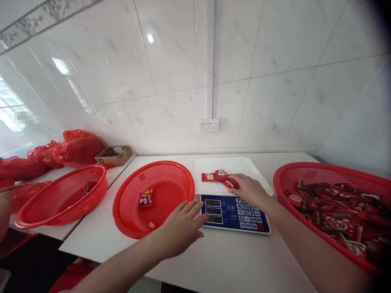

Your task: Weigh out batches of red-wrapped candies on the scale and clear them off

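My right hand (249, 189) reaches over the digital scale (235, 213), its fingers closed on a small red snack packet (230, 183) at the white weighing pan (244, 167). Other red packets (209, 177) lie against it on the pan. My left hand (183, 228) is open with its fingers apart, between the keypad's left edge and the near rim of a red mesh basket (193, 191). Nothing shows in that hand. Inside this basket are a few packets (146, 198), one of them low by the near wall.
At right, a large red basket (279, 175) holds a heap of red packets (336, 215). Another red basket (100, 189) stands left, with red plastic bags (79, 148) and a cardboard box (113, 156) behind it. Part of another person's arm (3, 211) shows at the left edge.
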### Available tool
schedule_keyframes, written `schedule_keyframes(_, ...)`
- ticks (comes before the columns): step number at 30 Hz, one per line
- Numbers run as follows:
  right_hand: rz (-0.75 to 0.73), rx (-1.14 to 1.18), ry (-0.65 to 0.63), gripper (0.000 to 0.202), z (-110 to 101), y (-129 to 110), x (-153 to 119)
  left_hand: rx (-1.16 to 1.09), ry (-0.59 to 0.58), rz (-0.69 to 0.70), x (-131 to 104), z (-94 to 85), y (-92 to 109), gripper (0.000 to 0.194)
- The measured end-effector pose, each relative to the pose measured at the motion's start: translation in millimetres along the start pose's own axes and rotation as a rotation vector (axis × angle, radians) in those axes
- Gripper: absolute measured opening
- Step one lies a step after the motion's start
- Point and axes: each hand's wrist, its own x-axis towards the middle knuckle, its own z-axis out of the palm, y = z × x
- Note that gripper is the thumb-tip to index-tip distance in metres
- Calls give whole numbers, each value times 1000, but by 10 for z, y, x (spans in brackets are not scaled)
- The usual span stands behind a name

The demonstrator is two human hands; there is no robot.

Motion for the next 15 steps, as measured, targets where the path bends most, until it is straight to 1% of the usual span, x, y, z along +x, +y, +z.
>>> schedule_keyframes(2, 17, -24, -12, 35, 16, 7, -13, 2, 1, 71, 273, -110, -30, 37)
schedule_keyframes(4, 32, -43, -15, 33, 23, -20, -18, 1, -10, 66, 614, -172, -93, 35)
schedule_keyframes(6, 39, -59, -21, 31, 20, -55, -20, 13, -5, -41, 961, -167, -185, 36)
schedule_keyframes(7, 39, -65, -24, 31, 16, -70, -21, 15, -3, -73, 1115, -142, -236, 37)
schedule_keyframes(9, 35, -73, -32, 30, 1, -85, -26, 20, -9, -134, 1356, -64, -331, 36)
schedule_keyframes(12, 32, -80, -45, 28, -22, -79, -39, 19, -39, -198, 1539, 46, -420, 33)
schedule_keyframes(15, 40, -80, -48, 31, -34, -64, -46, 2, -71, -246, 1594, 67, -437, 31)
